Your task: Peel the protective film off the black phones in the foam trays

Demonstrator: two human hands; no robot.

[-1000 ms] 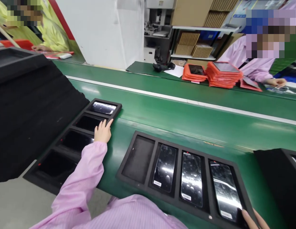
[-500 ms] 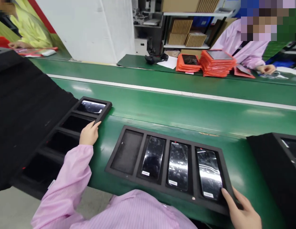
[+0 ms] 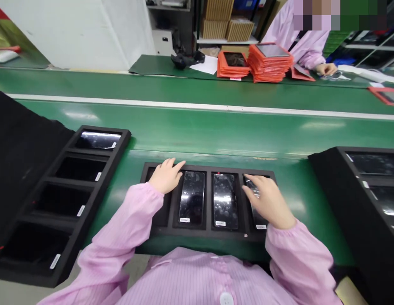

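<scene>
In front of my body a black foam tray (image 3: 222, 234) with several compartments lies on the green bench. Two glossy black phone screens, the left one (image 3: 192, 197) and the middle one (image 3: 225, 199), show between my hands, each with a small white label. My left hand (image 3: 166, 176), fingers spread, is over the leftmost compartment, which it partly hides. Over the rightmost phone screen (image 3: 259, 218) is my right hand (image 3: 269, 201), its fingers stretched out and covering much of that screen. I cannot tell whether the fingertips touch it.
Another black foam tray (image 3: 100, 190) with screens sits at left, beside black sheeting (image 3: 19, 169). At right stands a black foam stack (image 3: 327, 182) with screens on top. Across the bench are red-orange piles (image 3: 268, 65), a black device (image 3: 186, 60) and a co-worker's hand (image 3: 326, 69).
My left hand has left the left tray and moved right to the middle one. My right hand has come from that tray's right edge to above its rightmost screen. The tray sits straighter.
</scene>
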